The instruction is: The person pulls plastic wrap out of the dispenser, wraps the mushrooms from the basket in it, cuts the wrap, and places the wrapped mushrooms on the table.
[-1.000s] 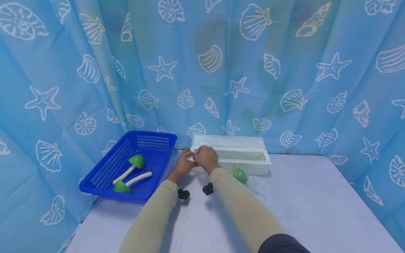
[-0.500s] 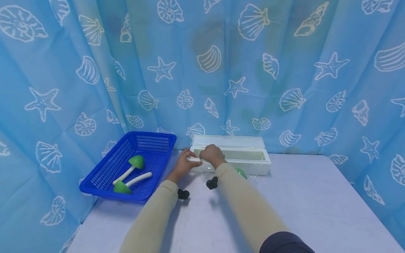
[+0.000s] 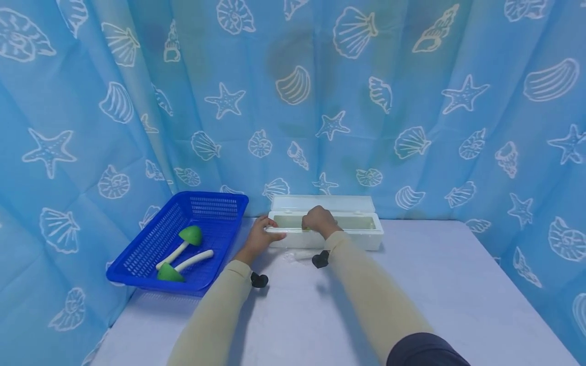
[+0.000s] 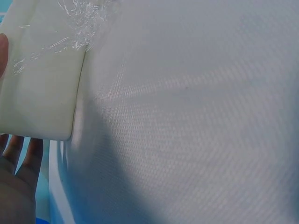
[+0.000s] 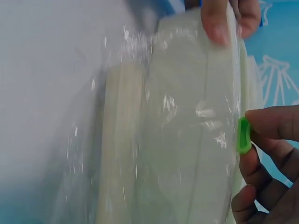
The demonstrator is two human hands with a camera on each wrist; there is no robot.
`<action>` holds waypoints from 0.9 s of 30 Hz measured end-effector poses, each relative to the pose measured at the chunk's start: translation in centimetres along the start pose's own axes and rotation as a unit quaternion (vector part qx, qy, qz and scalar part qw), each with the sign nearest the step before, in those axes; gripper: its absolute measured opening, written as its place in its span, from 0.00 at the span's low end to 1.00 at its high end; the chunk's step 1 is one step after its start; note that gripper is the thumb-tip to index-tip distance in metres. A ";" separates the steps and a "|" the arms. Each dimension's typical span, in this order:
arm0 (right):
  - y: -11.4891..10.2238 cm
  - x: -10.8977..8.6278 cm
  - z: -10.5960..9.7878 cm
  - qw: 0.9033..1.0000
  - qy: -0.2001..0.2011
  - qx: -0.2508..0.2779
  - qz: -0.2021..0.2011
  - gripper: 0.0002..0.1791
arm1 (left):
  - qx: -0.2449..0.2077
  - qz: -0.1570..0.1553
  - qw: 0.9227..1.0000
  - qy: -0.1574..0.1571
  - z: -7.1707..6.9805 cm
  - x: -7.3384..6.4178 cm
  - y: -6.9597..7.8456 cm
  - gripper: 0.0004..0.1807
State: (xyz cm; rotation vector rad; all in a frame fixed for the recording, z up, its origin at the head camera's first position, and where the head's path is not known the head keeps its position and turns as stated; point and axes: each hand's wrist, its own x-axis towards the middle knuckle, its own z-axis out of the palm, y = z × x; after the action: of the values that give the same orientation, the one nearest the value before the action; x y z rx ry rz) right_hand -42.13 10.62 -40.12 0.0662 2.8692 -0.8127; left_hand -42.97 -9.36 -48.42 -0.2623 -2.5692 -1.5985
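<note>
A long white cling film dispenser (image 3: 363, 239) stands at the back of the table with its lid raised. My left hand (image 3: 258, 236) grips its left end, thumb on the front edge and fingers around the far side. With bent fingers and thumb, my right hand (image 3: 320, 222) pinches a small green slide cutter (image 5: 244, 135) at the dispenser's front rim, near mid-length. Clear cling film (image 5: 126, 42) hangs down the dispenser's front and over a white mushroom stem (image 5: 119, 140) lying before it. The green cap of that toy mushroom is hidden behind my right forearm.
To the left stands a blue plastic basket (image 3: 235, 208) holding two toy mushrooms (image 3: 191, 235) with green caps and white stems. A blue shell-print curtain (image 3: 293, 127) hangs right behind the table (image 3: 426, 284).
My right hand has moved rightward along the dispenser's front rim, away from my left hand, with the cutter. The left hand stays at the left end. The green cap has gone behind my right forearm.
</note>
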 end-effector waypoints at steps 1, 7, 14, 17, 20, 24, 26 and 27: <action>0.3 0.0 -0.3 1.000 -0.001 -0.002 0.000 0.09 | 0.000 0.002 1.000 0.001 -0.1 0.0 0.0 0.18; 2.3 0.2 -1.5 1.000 -0.009 0.005 -0.012 0.08 | 0.013 -0.005 1.000 -0.014 -0.2 0.3 -0.3 0.18; 4.4 0.4 -2.8 1.000 -0.026 -0.003 -0.014 0.06 | 0.022 -0.017 0.999 -0.019 -0.1 0.3 -0.3 0.18; 5.3 0.3 -3.5 1.000 -0.026 -0.010 -0.006 0.05 | 0.022 -0.023 0.999 -0.023 -0.1 0.2 -0.2 0.18; 6.6 0.2 -4.5 1.000 -0.023 -0.009 0.011 0.04 | 0.021 -0.021 0.999 -0.025 0.0 0.2 -0.2 0.18; 8.5 -0.2 -6.4 0.999 -0.032 -0.032 0.023 0.07 | 0.020 -0.018 0.999 -0.022 0.0 0.3 -0.4 0.18; 9.7 -0.3 -7.4 0.998 -0.044 -0.050 0.023 0.06 | 0.019 -0.016 0.999 -0.021 -0.1 0.4 -0.4 0.18; 10.2 -0.3 -8.0 0.997 -0.048 -0.059 0.024 0.06 | 0.019 -0.014 1.000 -0.020 -0.2 0.4 -0.3 0.18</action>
State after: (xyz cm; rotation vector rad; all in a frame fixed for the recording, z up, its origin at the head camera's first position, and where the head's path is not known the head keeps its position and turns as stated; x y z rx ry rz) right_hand -42.05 23.53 -38.67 0.0797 2.8070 -0.6191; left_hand -43.43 -9.63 -48.57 -0.2593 -2.6416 -1.5672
